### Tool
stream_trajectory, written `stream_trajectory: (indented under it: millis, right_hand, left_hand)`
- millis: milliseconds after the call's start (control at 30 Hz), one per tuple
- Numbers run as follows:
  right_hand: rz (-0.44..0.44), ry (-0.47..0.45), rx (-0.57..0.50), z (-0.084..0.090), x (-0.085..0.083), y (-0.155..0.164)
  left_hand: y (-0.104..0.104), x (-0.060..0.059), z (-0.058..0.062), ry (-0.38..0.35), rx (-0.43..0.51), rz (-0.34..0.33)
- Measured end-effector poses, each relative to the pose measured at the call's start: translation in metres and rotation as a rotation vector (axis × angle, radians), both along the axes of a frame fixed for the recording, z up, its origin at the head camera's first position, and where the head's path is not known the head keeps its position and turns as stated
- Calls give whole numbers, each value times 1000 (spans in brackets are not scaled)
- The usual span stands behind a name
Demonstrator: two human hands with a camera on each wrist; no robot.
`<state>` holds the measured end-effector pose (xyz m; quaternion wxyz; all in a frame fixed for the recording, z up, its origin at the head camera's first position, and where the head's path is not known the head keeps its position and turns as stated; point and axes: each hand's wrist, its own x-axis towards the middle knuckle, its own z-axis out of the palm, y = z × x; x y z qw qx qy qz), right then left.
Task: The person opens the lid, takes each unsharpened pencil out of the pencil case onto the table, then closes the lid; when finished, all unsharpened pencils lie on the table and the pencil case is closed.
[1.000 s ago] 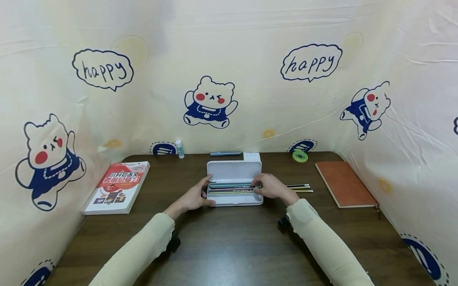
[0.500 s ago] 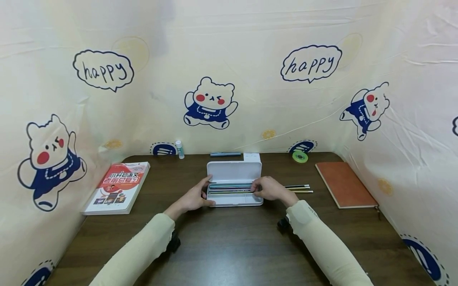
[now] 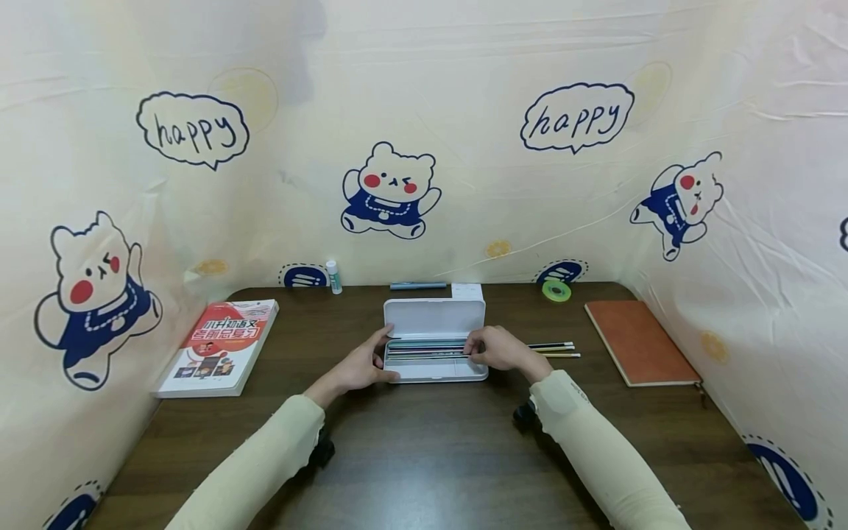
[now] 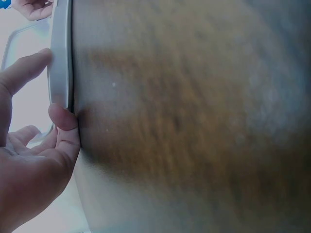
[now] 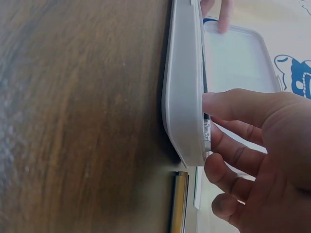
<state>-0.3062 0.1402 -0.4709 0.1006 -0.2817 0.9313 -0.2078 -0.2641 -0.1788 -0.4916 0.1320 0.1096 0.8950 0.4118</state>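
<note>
Right wrist view shows the right hand (image 5: 262, 160) up close. Its fingers (image 5: 228, 104) are curled over the right end of the white pencil case (image 5: 183, 87) and reach inside, where they touch the ends of the pens and pencils. The view is blurry there, so I cannot tell if they pinch one pencil or just press on the bunch.

In the head view the right hand (image 3: 498, 349) sits at the right end of the pencil case (image 3: 433, 340). The left hand (image 3: 361, 363) holds the left end. In the left wrist view the left thumb (image 4: 65, 128) presses the near side of the case rim (image 4: 60, 58), and a straight finger (image 4: 24, 68) lies on the other side. So the left hand (image 4: 29, 165) keeps the case from sliding.

The case lies open in the middle of the brown table (image 3: 424, 456), with its lid (image 3: 433, 317) tipped back. A row of pens and pencils (image 3: 424, 349) lies inside.

Since a second ago almost nothing has moved. The right hand has slid a tiny bit to the left, further over the pencils. It looks like the pencils are being pushed tidy in the case.

Three loose pencils (image 3: 553, 349) lie just right of the case, near the right hand.
</note>
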Motion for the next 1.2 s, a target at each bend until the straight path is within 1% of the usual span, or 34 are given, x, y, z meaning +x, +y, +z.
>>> stream_trajectory:
  millis: [233, 433, 533, 767, 1000, 1200]
  right_hand:
    - [-16, -27, -46, 0, -2, 5]
    - [-30, -27, -119, 1, -7, 20]
    - [-34, -38, -150, 3, -8, 29]
    - [-39, -17, -161, 10, -8, 59]
    - [-94, -20, -162, 9, -8, 96]
    - [-128, -13, -159, 8, -5, 127]
  left_hand:
    - [-1, 1, 1, -3, -11, 5]
    - [0, 1, 1, 10, 0, -7]
    - [0, 1, 1, 3, 7, -4]
    - [0, 1, 1, 1, 3, -1]
    - [0, 1, -1, 14, 7, -16]
    - [0, 1, -1, 14, 8, -16]
